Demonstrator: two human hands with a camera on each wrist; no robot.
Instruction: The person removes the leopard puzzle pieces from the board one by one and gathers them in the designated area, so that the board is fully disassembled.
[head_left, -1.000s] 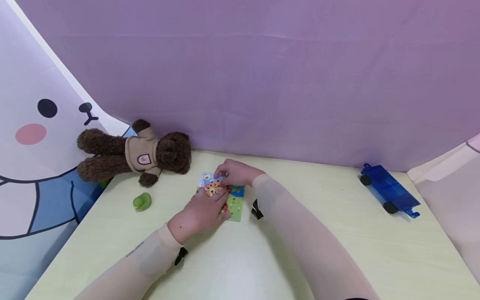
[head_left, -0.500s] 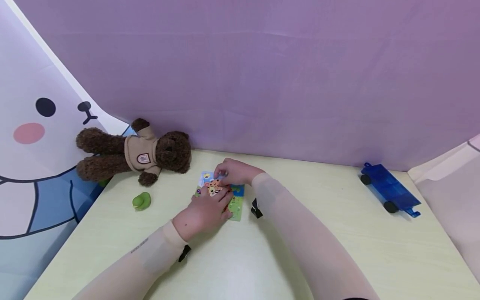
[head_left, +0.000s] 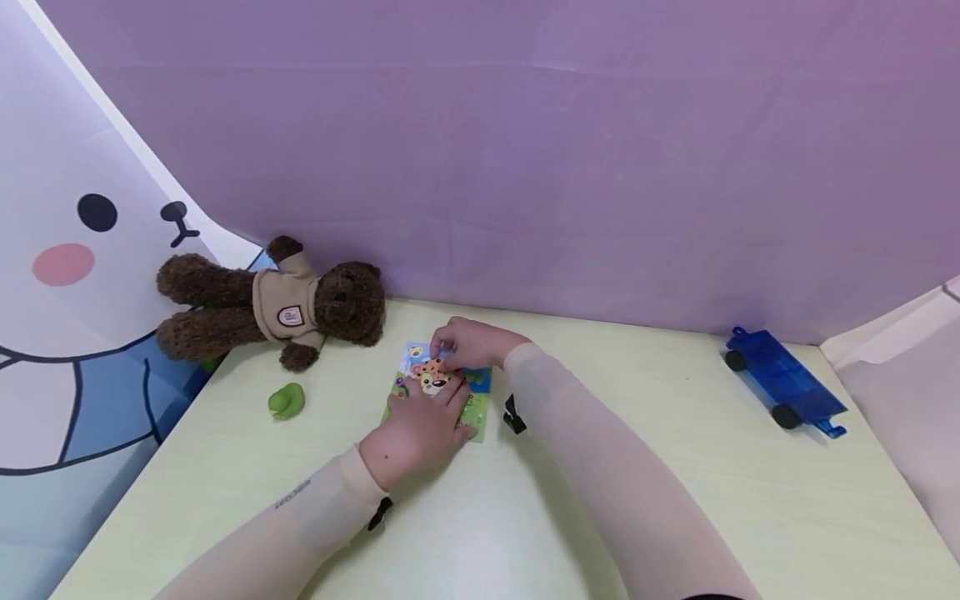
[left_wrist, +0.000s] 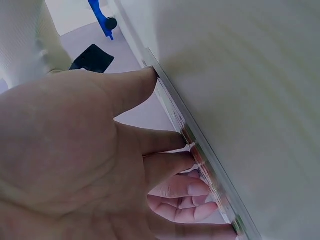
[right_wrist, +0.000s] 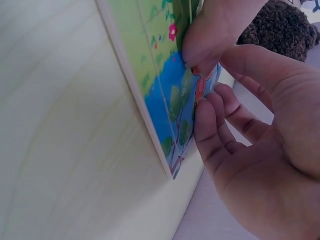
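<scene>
A thin picture puzzle board (head_left: 478, 417) lies flat on the table, printed with a spotted leopard on a green and blue background. My left hand (head_left: 417, 429) rests across its lower part, with fairly straight fingers and fingertips touching the surface. At the upper edge, my right hand (head_left: 476, 343) bends its fingers down over the leopard's head. In the right wrist view, my right thumb and fingers (right_wrist: 205, 117) close about an orange puzzle piece (right_wrist: 200, 89), partly hidden by my left fingertip. Seams run through the board's print.
A brown teddy bear (head_left: 285, 304) lies on its back at the back left. A small green toy (head_left: 287, 402) sits in front of it. On the far right stands a blue wheeled toy trailer (head_left: 786, 377). A purple cloth backdrop (head_left: 525, 183) rises behind the table.
My left hand has slid slightly to the right and toward me across the board, uncovering more of the leopard's face. The right hand stays nearly in place.
</scene>
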